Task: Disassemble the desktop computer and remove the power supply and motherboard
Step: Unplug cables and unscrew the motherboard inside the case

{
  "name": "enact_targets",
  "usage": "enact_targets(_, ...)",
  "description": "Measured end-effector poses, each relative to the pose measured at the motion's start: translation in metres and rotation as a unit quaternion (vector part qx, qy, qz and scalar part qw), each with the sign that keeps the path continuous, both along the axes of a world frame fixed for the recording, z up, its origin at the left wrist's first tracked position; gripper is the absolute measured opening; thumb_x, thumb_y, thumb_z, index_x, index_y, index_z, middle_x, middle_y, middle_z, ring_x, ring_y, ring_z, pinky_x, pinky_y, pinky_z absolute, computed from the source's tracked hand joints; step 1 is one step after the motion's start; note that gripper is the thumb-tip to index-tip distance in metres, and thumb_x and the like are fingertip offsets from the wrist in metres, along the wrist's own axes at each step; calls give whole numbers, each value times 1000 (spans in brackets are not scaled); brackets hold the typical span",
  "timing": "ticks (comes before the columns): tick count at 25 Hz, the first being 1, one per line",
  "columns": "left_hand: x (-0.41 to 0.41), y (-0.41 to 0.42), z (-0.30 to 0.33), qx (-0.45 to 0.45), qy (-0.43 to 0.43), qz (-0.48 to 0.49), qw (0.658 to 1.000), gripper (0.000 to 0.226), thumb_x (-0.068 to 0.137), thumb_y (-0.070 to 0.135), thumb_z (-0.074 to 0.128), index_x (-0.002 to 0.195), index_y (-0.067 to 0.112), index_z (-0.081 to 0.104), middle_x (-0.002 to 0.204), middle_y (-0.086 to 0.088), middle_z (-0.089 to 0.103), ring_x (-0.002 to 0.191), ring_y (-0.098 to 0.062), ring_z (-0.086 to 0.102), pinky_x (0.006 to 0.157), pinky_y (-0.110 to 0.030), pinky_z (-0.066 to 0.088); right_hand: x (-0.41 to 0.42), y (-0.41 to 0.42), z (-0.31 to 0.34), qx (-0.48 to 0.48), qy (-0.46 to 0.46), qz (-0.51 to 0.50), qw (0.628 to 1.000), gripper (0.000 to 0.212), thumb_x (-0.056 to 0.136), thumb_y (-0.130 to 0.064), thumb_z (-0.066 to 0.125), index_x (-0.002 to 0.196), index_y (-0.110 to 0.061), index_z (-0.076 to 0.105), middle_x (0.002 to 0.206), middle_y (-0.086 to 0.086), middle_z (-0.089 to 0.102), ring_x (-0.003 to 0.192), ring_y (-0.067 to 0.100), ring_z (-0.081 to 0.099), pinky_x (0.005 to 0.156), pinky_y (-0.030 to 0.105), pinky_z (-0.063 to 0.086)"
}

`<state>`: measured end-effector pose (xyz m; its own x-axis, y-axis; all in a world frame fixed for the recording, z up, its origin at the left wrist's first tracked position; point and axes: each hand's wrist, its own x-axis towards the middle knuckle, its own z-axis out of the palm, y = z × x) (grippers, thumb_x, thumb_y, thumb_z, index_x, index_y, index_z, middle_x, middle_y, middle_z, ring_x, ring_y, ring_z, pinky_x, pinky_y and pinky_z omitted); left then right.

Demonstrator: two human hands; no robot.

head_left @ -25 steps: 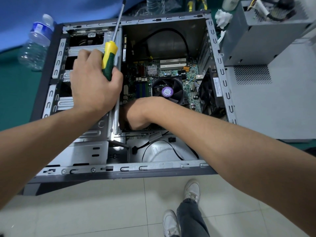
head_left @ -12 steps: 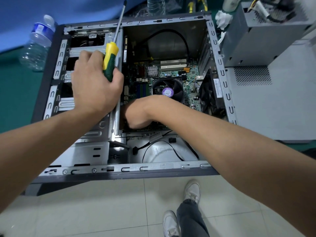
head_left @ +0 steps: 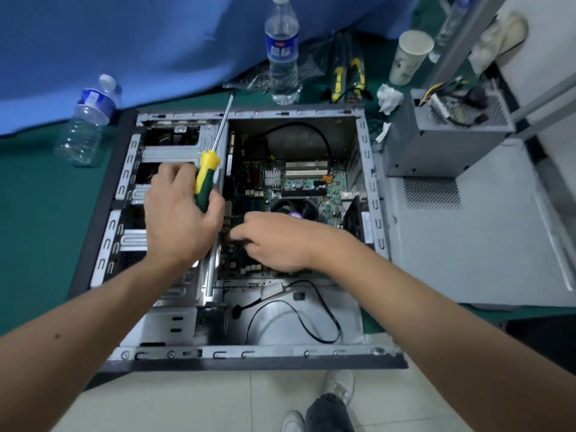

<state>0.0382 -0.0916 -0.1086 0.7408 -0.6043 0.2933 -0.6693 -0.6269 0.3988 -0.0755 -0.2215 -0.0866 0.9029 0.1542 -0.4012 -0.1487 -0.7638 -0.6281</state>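
Note:
The open computer case (head_left: 249, 350) lies on its side on a green table. Inside it sits the green motherboard (head_left: 311, 185) with its CPU fan (head_left: 307, 205). My left hand (head_left: 177, 222) grips a yellow-green screwdriver (head_left: 205, 176), shaft pointing up and away, over the drive cage (head_left: 174, 151). My right hand (head_left: 280, 241) is low over the board's left part, fingers curled onto the board near its left edge; the fingertips are blurred. The grey power supply (head_left: 436, 145) stands outside the case, to its right, with its wires on top.
The side panel (head_left: 467, 244) lies right of the case. Two water bottles (head_left: 84, 126) (head_left: 282, 57), a paper cup (head_left: 408, 57) and yellow-handled pliers (head_left: 346, 76) stand behind the case. A loose black cable (head_left: 311, 322) loops in the case's near bay. The table edge is just below the case.
My head has tilted up, so more of the table's back shows. My right hand has risen from deep in the case and shifted slightly along the board. The left hand still holds the screwdriver.

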Motion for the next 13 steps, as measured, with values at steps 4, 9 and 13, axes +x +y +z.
enact_targets(4, -3, -1, 6, 6, 24, -4, 1000, 25, 87, 33, 48, 88, 9, 51, 93, -6, 45, 83, -21, 42, 70, -40, 39, -38, -41, 30, 64, -44, -149, 986, 43, 103, -16, 37, 141, -34, 48, 103, -9, 46, 89, 13, 53, 73, 21, 43)
enact_targets(9, -5, -2, 13, 23, 47, 4, 999, 34, 85, 34, 47, 97, 4, 59, 101, -13, 53, 93, -26, 48, 79, -45, 43, -89, -98, 44, 233, -105, -421, 870, 40, 101, -15, 46, 132, -39, 56, 70, -21, 51, 48, 4, 38, 43, 19, 31)
enact_targets(13, -6, -3, 16, 25, 50, 7, 998, 36, 86, 36, 46, 96, 4, 59, 104, -14, 54, 96, -28, 49, 81, -45, 43, -128, -123, 15, 307, -53, -575, 757, 43, 98, -4, 45, 130, -29, 60, 67, -3, 43, 49, 7, 31, 42, 21, 27)
